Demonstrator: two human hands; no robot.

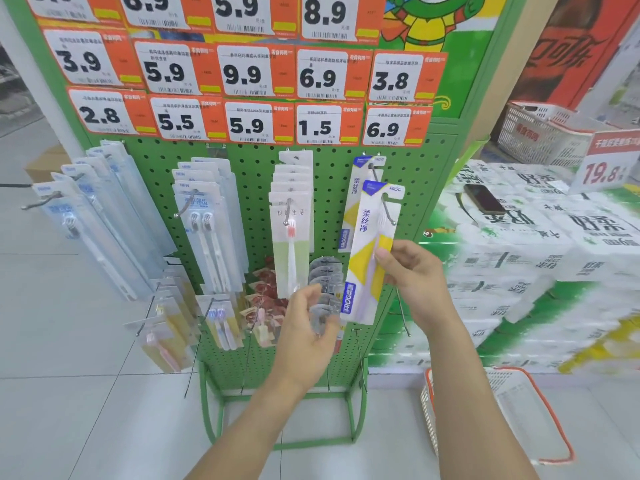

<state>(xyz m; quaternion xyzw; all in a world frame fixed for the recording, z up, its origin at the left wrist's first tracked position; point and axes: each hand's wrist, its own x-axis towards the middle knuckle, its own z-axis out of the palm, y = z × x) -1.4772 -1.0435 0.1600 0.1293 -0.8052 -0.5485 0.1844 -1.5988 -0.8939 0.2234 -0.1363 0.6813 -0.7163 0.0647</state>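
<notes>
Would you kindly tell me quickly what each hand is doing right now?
Left hand: fingers curled by the grey packs; whether it grips one cannot be told.
Right hand: pinches the yellow toothbrush pack.

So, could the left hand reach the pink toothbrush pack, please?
Probably yes: the left hand is just below the pink toothbrush pack, nothing between, though its fingers seem to hold a clear pack.

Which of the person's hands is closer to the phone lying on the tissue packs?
Right. The right hand, pinching the yellow toothbrush pack, is below and left of the phone; the left hand sits farther left and lower, beyond that pack.
</notes>
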